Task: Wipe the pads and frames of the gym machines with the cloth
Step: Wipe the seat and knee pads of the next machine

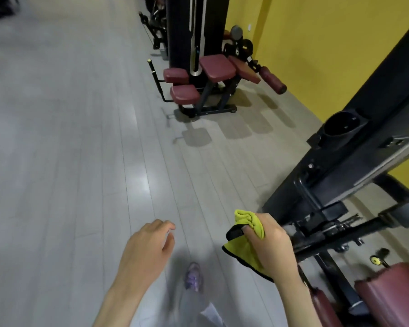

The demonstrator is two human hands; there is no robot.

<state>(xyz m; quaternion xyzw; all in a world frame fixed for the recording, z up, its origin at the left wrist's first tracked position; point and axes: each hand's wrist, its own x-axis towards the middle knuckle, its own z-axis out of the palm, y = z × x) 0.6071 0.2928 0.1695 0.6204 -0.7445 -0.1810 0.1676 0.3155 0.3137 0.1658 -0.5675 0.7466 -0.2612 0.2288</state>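
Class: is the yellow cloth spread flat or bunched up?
Bunched up. The right hand grips the cloth in a wad, folds poking out above the fingers.

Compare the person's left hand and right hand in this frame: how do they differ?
The right hand grips a bunched yellow cloth, while the left hand holds nothing and its fingers are loosely curled. The right hand is next to the near machine's black frame, while the left hand is over bare floor. Both are bare and held low in front of the person.

Grey floor (69,138): gym machines (219,69), probably shoe (193,277).
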